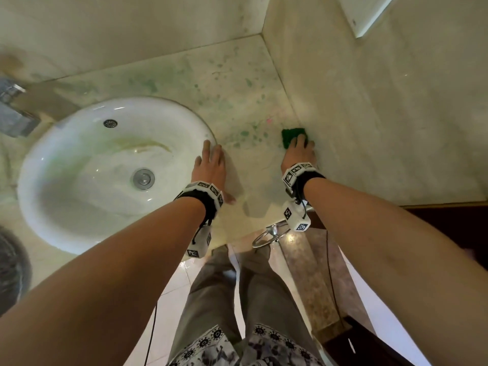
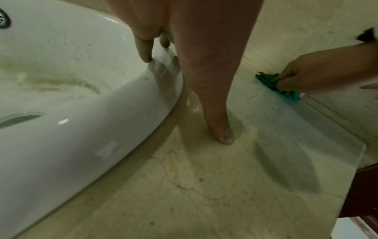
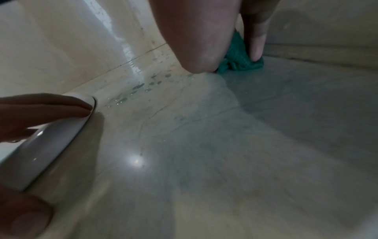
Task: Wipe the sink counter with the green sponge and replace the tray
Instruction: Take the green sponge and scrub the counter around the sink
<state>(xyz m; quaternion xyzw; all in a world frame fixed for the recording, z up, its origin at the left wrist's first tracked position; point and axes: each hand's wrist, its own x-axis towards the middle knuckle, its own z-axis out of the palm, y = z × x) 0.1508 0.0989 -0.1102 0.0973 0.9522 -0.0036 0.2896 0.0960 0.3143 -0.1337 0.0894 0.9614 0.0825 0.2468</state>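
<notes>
The green sponge (image 1: 291, 136) lies on the beige stone counter (image 1: 237, 83), hard against the right side wall. My right hand (image 1: 299, 150) grips it from the near side; in the right wrist view the thumb and a finger pinch the sponge (image 3: 237, 56). The left wrist view shows the same sponge (image 2: 267, 80) under that hand. My left hand (image 1: 211, 162) rests flat with straight fingers on the counter at the right rim of the white sink (image 1: 66, 207); its thumb presses the stone. Green droplets (image 1: 244, 133) speckle the counter between sink and sponge. No tray is in view.
A metal tap (image 1: 15, 112) stands at the far left behind the sink. A chrome towel ring (image 1: 269, 236) hangs below the counter's front edge. Walls close the counter at the back and right. A dark round object (image 1: 10, 262) sits at the left edge.
</notes>
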